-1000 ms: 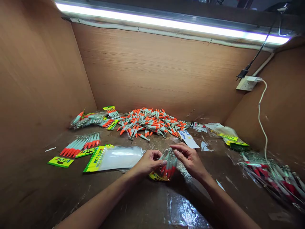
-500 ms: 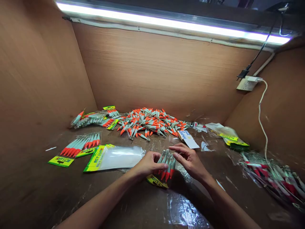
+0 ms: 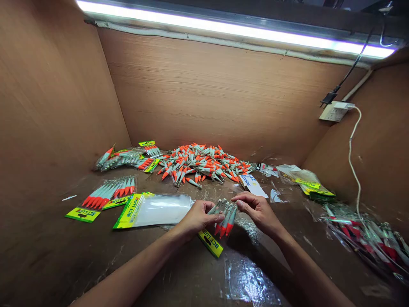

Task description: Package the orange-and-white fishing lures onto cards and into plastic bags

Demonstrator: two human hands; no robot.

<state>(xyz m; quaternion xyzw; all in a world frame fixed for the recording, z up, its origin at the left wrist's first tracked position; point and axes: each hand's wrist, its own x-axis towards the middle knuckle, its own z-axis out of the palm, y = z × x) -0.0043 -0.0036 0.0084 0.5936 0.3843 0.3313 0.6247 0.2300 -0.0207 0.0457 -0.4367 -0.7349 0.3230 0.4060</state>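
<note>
A clear bag of fishing lures [image 3: 227, 222], white with orange tips and a yellow-green header card [image 3: 211, 243], is tilted above the table between my hands. My left hand [image 3: 203, 217] is closed on its left side, thumb laid over the lures. At the hook end, the thumb and fingers of my right hand [image 3: 254, 211] pinch the bag's right corner. The lures' orange tips point down toward me. Just left of my left hand lies a stack of clear bags [image 3: 162, 209] with BCT LURE headers.
A heap of loose lures [image 3: 198, 164] lies against the back wall. Filled packs [image 3: 108, 194] rest at left, more packs [image 3: 128, 160] behind them. A handwritten card [image 3: 254, 186], green-headed bags [image 3: 315, 183] and bagged red-and-white lures [image 3: 370, 238] sit at right. A white cable [image 3: 351, 149] hangs down.
The bag of lures has tilted a little, and more of its header card shows below my left hand. My right hand's fingers have drawn closer together at the hook end.
</note>
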